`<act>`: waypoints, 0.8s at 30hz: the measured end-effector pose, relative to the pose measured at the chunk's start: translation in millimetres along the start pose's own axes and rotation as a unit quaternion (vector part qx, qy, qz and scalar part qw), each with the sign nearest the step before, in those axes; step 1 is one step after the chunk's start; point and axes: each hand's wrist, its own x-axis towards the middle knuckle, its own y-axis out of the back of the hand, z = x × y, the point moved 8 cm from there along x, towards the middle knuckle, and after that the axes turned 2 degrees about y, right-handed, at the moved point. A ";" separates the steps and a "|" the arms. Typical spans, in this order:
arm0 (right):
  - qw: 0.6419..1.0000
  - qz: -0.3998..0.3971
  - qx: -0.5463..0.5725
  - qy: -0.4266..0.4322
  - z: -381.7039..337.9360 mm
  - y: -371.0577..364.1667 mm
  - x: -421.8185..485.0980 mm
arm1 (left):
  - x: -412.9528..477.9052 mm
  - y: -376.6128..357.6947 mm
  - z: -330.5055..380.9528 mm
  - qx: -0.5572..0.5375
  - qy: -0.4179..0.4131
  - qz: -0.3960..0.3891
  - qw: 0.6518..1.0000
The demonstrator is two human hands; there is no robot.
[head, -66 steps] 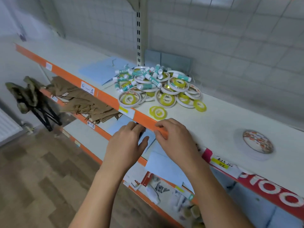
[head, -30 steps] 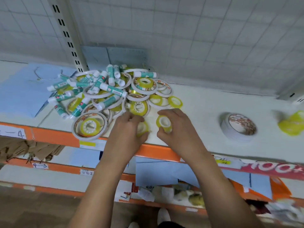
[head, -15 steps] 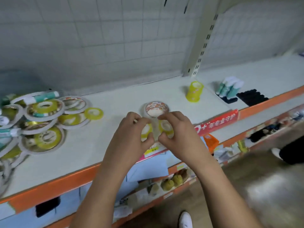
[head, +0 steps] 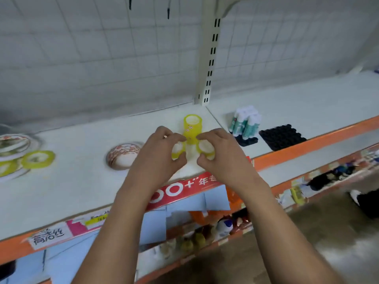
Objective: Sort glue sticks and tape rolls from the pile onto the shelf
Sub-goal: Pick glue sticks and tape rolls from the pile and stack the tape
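A black studded mat [head: 282,137] lies to the right of the slotted upright post [head: 210,58]. A red banner [head: 184,187] hangs above pale blue paper sheets [head: 207,201]. A white wire grid [head: 82,48] stands behind.

Two small yellow rolls [head: 178,150] held; one yellow stack [head: 192,128]; two black trays [head: 282,137]; glue sticks [head: 245,124] (about four, blurred).

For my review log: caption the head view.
Left hand and right hand each grip a yellow tape roll near the yellow stack.

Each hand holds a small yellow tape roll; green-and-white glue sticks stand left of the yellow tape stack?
No: the head view shows the green-and-white glue sticks right of the yellow tape stack, not left. The left hand holds one roll, right hand another.
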 end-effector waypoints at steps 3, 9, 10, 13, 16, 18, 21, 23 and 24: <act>0.999 -0.019 0.003 0.040 6.2 4.9 20.5 | 13.7 -0.1 -0.6 0.008 0.040 0.021 0.999; 0.995 -0.034 -0.005 0.093 1.2 8.7 67.8 | 30.2 11.5 -8.5 0.019 0.082 0.042 0.996; 0.995 -0.029 -0.002 0.098 -0.1 9.3 74.7 | 33.0 14.0 -10.6 0.020 0.085 0.044 0.995; 0.995 -0.025 -0.003 0.098 -3.4 7.2 91.5 | 42.8 21.2 -16.7 0.020 0.084 0.046 0.995; 0.996 -0.031 -0.009 0.085 -3.3 1.1 100.3 | 53.6 25.3 -22.3 0.009 0.075 0.046 0.996; 0.997 -0.036 -0.017 0.072 0.9 -4.3 103.0 | 60.7 24.5 -26.1 0.002 0.068 0.045 0.997; 0.997 -0.037 -0.035 0.061 5.9 -11.7 103.9 | 69.2 18.0 -30.0 -0.006 0.052 0.028 0.998; 0.997 -0.031 -0.045 0.055 7.6 -15.3 102.5 | 72.6 13.6 -33.0 -0.010 0.044 0.018 0.999; 0.997 -0.026 -0.047 0.052 8.5 -16.6 101.6 | 73.9 12.0 -34.3 -0.012 0.042 0.016 0.999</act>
